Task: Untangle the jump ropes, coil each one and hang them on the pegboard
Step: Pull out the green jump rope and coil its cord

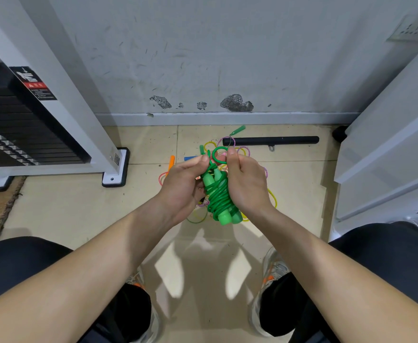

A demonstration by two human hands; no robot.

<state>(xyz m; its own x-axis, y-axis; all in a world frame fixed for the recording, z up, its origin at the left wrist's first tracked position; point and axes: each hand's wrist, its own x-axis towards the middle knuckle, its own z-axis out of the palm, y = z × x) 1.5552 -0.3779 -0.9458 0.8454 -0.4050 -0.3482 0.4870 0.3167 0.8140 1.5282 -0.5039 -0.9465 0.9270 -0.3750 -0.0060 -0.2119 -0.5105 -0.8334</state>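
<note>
the left hand [183, 184] and the right hand [246, 186] both grip a green jump rope [219, 196], which is wound around its two handles and held above the floor. fingertips of each hand pinch a small loop at its top. beneath lies a tangle of other ropes [210, 145], yellow, pink and purple, on the tiles. a black bar [272, 140] lies near the wall.

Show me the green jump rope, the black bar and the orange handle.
green jump rope [219, 196], head view, on the wound cord.
black bar [271, 140], head view, middle of its length.
orange handle [171, 162], head view, middle of its shaft.
</note>
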